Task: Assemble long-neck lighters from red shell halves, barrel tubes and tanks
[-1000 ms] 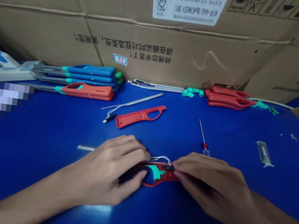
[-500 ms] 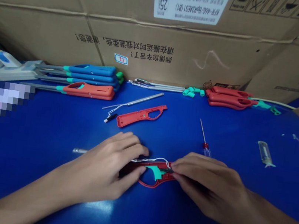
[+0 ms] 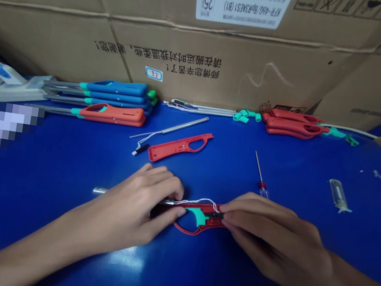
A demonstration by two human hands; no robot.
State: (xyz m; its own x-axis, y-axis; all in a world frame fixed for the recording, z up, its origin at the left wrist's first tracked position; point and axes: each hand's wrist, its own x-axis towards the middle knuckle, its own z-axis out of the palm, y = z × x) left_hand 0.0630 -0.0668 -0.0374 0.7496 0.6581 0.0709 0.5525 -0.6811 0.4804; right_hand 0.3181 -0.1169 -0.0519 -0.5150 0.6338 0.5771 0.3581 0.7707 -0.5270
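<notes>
Your left hand [image 3: 147, 203] is holding the tube [image 3: 99, 191] and red shell [image 3: 207, 208]; your right hand [image 3: 273, 236] is pinching the black piece [image 3: 216, 215]. The shell and trigger [image 3: 200, 216] are lying between them.

The trigger [image 3: 201, 217] lies in the near shell [image 3: 213, 222], before the far shell [image 3: 178, 148] and left of the screwdriver [image 3: 262, 186].

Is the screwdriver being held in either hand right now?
No, the screwdriver lies on the blue table beyond the right hand, which pinches a black part, while the left hand holds a red shell.
</notes>
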